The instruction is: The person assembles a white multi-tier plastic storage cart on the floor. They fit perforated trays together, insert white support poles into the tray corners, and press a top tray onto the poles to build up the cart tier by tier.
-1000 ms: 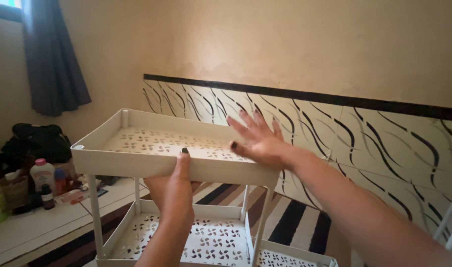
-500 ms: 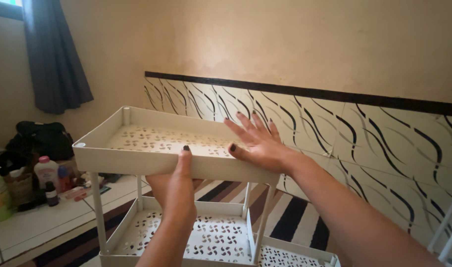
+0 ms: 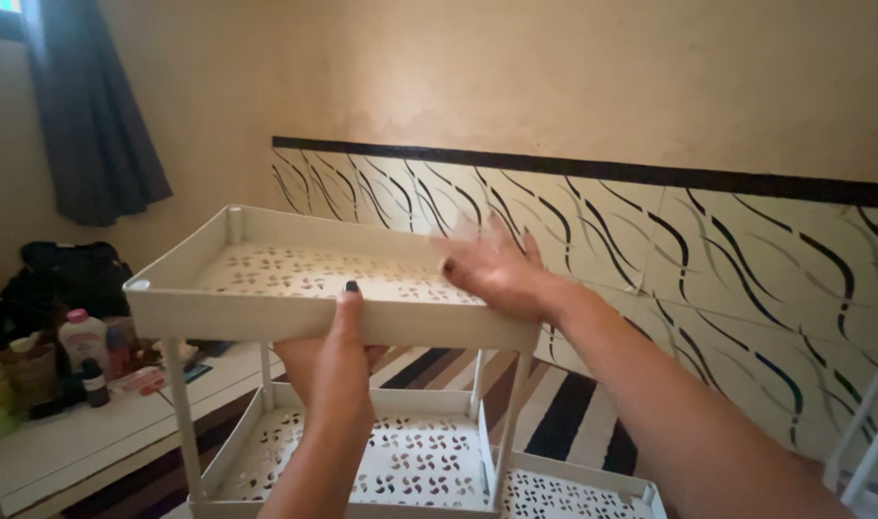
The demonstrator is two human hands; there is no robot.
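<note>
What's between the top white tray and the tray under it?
In the head view, thin white posts join the top tray to the lower tray. The left hand also sits in that gap, gripping the top tray's front wall from below.

**Cream rack, striped floor, swirled wall**

The rack (image 3: 333, 317) is cream all over, its trays pierced with a small pinwheel cut-out pattern. Behind the rack, the wall (image 3: 593, 77) is mottled tan above a black band (image 3: 593, 171), with pale tiles (image 3: 746, 259) below carrying black curved swirls. Under the rack, the rug (image 3: 573, 423) runs in black, white and brown stripes. Left of the rack hangs a dark grey curtain (image 3: 93, 125); below it sit a black bag (image 3: 64, 279) and a white bottle (image 3: 81, 341) with a pink cap. The thumbnail on the left hand (image 3: 328, 370) is painted black.
</note>
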